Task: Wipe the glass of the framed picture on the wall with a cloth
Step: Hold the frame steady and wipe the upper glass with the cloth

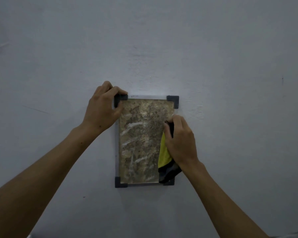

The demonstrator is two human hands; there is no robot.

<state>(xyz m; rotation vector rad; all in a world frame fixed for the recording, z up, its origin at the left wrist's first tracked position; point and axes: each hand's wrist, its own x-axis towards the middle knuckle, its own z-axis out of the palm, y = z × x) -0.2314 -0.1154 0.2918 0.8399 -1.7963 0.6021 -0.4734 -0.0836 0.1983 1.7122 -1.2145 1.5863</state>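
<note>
A framed picture (141,141) hangs upright on the wall, with black corner pieces and a mottled brown image under glass streaked with white smears. My left hand (102,109) grips its top left corner, fingers curled over the frame's top edge. My right hand (180,140) holds a yellow and dark grey cloth (165,157) against the right side of the glass. The cloth hangs down from under my palm and covers the frame's bottom right corner.
A plain pale grey wall (230,66) surrounds the frame on every side, with faint scuffs and small marks. Both of my bare forearms reach up from the lower corners of the view.
</note>
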